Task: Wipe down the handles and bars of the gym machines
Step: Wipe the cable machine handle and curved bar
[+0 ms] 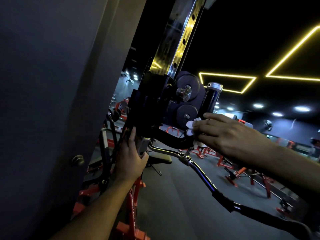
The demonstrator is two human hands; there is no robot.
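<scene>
Under the right hand a white cloth presses the black handle — left hand grips the bar.

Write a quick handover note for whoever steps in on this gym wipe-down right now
Left hand: grips the grey handle under the black pulley carriage.
Right hand: presses a white crumpled wipe against the base of the black cylindrical handle with chrome cap.
Done: cannot tell from this view.
Left: the curved chrome cable bar with black grips hanging below.
</scene>
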